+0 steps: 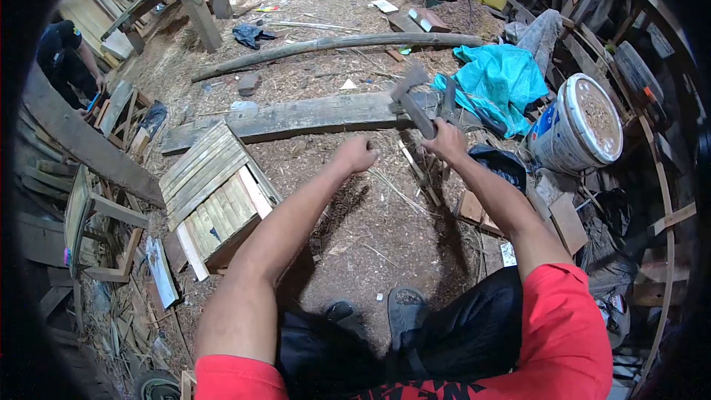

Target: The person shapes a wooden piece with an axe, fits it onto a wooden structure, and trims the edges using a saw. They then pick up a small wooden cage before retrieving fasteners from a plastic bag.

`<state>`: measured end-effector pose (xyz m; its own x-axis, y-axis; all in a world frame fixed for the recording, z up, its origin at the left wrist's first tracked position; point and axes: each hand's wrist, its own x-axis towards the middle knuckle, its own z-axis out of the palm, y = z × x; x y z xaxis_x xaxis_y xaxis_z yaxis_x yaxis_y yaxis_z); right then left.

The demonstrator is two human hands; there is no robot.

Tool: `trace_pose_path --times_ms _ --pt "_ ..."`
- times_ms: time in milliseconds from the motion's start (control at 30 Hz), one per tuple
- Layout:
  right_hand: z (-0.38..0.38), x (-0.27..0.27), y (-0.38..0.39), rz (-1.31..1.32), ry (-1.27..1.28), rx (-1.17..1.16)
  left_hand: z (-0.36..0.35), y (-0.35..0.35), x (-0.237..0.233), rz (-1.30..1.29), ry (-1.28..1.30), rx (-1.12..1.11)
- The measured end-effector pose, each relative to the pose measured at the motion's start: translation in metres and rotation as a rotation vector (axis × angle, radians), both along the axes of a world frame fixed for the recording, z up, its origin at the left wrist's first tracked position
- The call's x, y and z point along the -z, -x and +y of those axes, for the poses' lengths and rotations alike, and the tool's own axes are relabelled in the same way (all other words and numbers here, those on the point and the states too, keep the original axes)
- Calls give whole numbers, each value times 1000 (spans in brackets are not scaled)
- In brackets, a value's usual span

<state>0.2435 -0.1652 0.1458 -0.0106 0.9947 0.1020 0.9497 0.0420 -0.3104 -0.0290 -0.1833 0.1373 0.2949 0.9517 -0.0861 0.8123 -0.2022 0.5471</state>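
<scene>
My right hand [446,141] is closed around the handle of a hatchet [419,111]. Its metal head [409,80] points up and away from me, over the weathered timber beam [296,118]. Out in front of my body, my left hand [355,154] is curled closed; whatever its fingers may hold is too small or hidden to make out. Between and below the hands, a thin wooden stick [419,172] leans at a slant near the beam. To the left of my left forearm sits a slatted wooden crate-like piece [211,185].
Wood shavings cover the ground. On the right are a white bucket [581,122] filled with shavings and a teal tarp [503,81]. A long curved pole [333,46] lies beyond the beam. Another person [70,59] crouches at far left, near a slanted post [89,133].
</scene>
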Motion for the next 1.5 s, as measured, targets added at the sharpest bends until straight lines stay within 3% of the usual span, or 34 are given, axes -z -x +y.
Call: trace_pose_path --times_ms 100,233,333,467,633,733,800,900,967,1067,1267,1300,1400,1500 --pt "11 10 -6 47 23 41 -7 4 -18 -45 -65 -6" --pt "24 9 -11 -69 -233 -28 -8 22 -33 -160 -122 -52" --pt "27 -3 12 10 -374 -134 -5 40 -44 -165 -158 -104" --pt "20 -16 87 410 -366 -317 -10 77 -65 -135 -230 -201" --pt "-5 -46 210 680 -251 -468 -37 147 -86 -153 -446 -325" --pt "-26 -56 276 719 -164 -516 -73 203 -104 32 -512 -490" --pt "-39 -62 310 712 -121 -527 -110 242 -117 303 -633 -596" --pt "-44 -56 346 706 -54 -554 -164 294 -119 521 -654 -914" --pt "-46 -51 363 717 -69 -570 -193 327 -115 458 -467 -1133" --pt "-51 -60 376 723 68 -526 -224 368 -73 55 -502 -1300" --pt "-52 -32 395 718 107 -567 -242 322 -70 -491 -116 -1431" --pt "-52 -35 393 709 146 -560 -245 303 -89 -535 -151 -1448" --pt "-49 -30 385 687 156 -588 -239 309 -76 -607 -187 -1447" --pt "-52 -44 369 702 139 -582 -220 329 -48 -300 -281 -1503"
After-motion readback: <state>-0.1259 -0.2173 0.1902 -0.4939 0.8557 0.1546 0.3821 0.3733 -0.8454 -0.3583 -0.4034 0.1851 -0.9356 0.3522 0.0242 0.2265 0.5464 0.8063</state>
